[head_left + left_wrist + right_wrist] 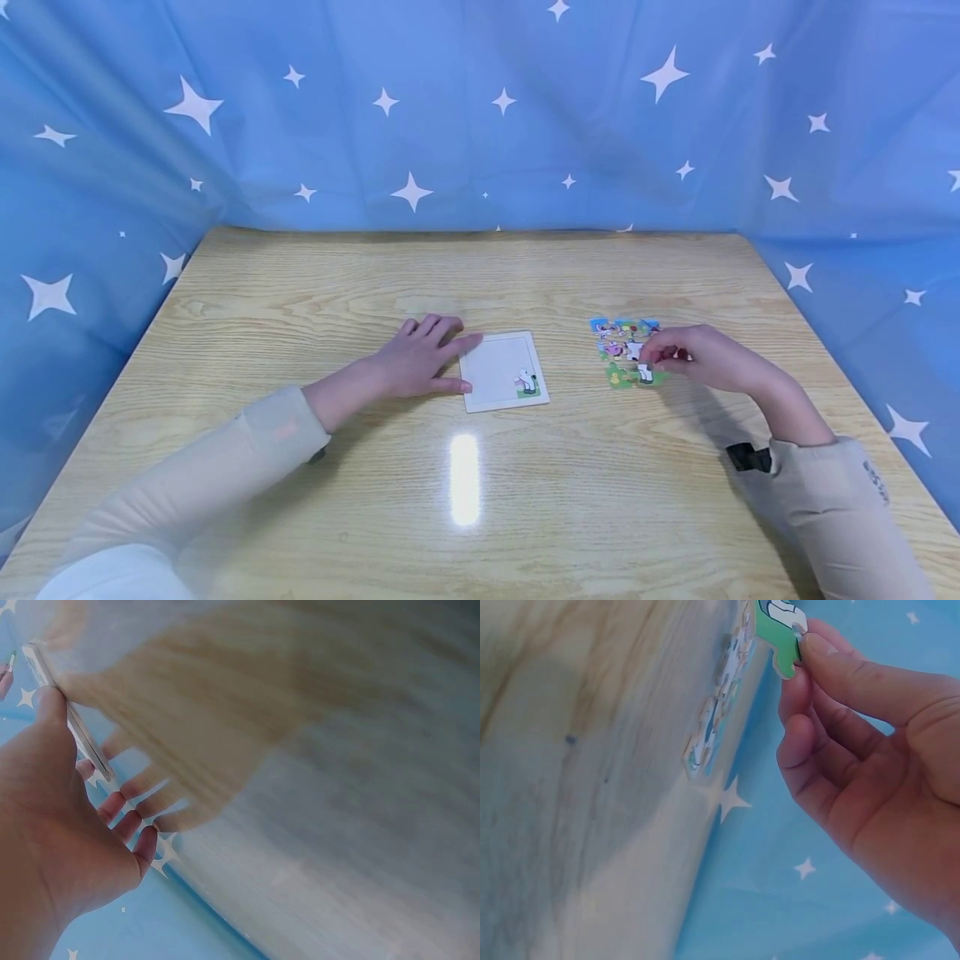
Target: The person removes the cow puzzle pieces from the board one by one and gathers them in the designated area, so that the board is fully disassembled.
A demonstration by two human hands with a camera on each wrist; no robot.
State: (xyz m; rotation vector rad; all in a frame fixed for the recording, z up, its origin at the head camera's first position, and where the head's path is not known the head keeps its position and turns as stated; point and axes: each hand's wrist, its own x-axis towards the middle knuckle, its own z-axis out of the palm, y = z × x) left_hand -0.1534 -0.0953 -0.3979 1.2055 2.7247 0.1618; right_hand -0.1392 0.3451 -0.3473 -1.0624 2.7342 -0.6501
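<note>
A square white puzzle tray (491,371) lies on the table, with one puzzle piece (527,384) of a white animal on green in its lower right corner. My left hand (420,358) touches the tray's left edge with thumb and forefinger spread; in the left wrist view the thumb rests at the edge of the tray (86,742). My right hand (693,357) pinches a green and white puzzle piece (776,634) between thumb and forefinger, its other fingers curled. Beneath and beside it lie several colourful puzzle pieces (613,350), partly hidden by the hand.
The wooden table (555,500) reaches back to a blue curtain (450,125) with white stars, which also hangs at both sides. A bright light reflection shows on the table in front of the tray.
</note>
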